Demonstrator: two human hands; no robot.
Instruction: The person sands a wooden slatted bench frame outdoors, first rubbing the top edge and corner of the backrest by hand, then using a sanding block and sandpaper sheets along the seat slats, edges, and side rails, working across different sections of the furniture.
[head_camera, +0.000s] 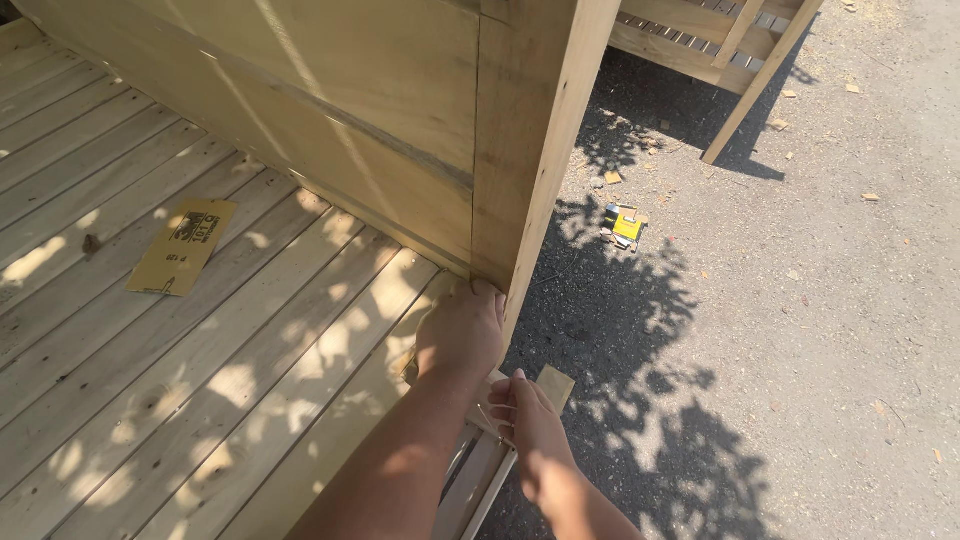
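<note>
Hands, two, bare, seen from above at the outer edge of a slatted wooden deck (200, 380) in dappled shade.

Left hand (462, 335) — fingers curled shut against the foot of an upright wooden post (530, 150), pressed where the post met the deck edge; whether anything lay inside the palm could not be told.

Right hand (535, 425) — just below and beside the left, fingers pinched closed on a thin strip (490, 420), too small and shaded to identify. A small tan square piece (556, 385) showed just past the knuckles, touching or nearly so.

Post formed the corner of a large pale wooden panel (330, 110), which stood tilted on the deck.

Other items: flat yellow-brown cardboard sheet (183, 247) lying on the boards, well apart from both hands; small yellow-and-black object (624, 226) on the grey gravel ground (820, 330); second wooden frame (720, 45) at the top edge, standing on the gravel.
</note>
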